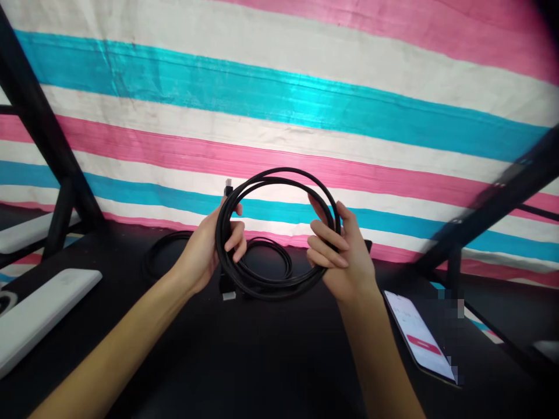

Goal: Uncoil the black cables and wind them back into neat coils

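Note:
A black cable [279, 174], wound into a loose round coil of several turns, is held up above the dark tabletop between both hands. My left hand [209, 247] has its fingers wrapped round the coil's left side. Just above that hand sticks up a plug with a pale metal-looking tip [228, 185]. My right hand [345, 256] grips the coil's right side, fingers curled round the turns. Beyond its outer edge shows a small black piece [368, 245], perhaps the other plug. Behind the held coil, more black cable [290, 265] lies looped on the table, partly hidden.
A phone with a lit screen [419, 334] lies at the right. On the left are a long white object [48, 314] and another white piece [30, 230]. Black frame legs [65, 157] slope down on both sides. A striped sheet [279, 105] hangs behind the black table [262, 361].

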A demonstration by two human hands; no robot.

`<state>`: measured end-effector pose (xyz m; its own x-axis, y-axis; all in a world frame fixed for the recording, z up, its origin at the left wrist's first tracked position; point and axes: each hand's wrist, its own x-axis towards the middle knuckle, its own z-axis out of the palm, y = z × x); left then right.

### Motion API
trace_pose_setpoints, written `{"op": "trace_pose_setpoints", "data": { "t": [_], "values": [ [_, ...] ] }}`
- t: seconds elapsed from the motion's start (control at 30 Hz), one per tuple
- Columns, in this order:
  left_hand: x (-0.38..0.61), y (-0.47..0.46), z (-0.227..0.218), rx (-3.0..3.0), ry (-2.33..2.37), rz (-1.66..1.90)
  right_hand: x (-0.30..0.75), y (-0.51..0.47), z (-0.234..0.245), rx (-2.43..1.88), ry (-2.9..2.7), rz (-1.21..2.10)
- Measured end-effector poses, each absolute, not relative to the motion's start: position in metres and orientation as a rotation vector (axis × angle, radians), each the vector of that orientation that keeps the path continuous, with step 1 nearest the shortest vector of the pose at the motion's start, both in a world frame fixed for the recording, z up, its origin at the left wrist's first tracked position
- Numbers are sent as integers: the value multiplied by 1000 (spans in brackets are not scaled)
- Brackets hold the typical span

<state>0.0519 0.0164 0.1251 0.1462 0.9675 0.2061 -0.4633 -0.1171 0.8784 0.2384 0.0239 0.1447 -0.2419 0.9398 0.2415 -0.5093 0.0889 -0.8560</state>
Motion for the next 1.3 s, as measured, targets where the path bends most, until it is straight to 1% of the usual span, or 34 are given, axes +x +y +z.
{"op": "trace_pose_setpoints", "data": {
  "t": [0.2, 0.27, 0.5, 0.6, 0.67, 0.83, 0.93, 1.1, 1.3],
  "values": [
    [44, 17, 133, 961, 549, 1322, 245, 24, 149, -573, -1147, 1474],
    [42, 15, 135, 987, 529, 1252, 248, 25, 150, -618, -1175, 1414],
    [55, 5, 119, 1323, 402, 899, 256, 29, 144, -780, -1306, 813],
    [66, 0, 112, 1247, 356, 862, 252, 27, 142, -796, -1350, 616],
    [69, -1, 112, 1207, 385, 924, 248, 26, 140, -795, -1344, 570],
    [62, 5, 121, 1168, 609, 1367, 231, 23, 135, -758, -1364, 704],
    [58, 7, 129, 1127, 670, 1540, 224, 21, 133, -710, -1397, 800],
    [55, 4, 141, 854, 589, 1696, 215, 15, 129, -578, -1378, 995],
    [47, 15, 136, 514, 542, 1708, 193, 17, 114, -457, -1377, 1218]
  ]
}}
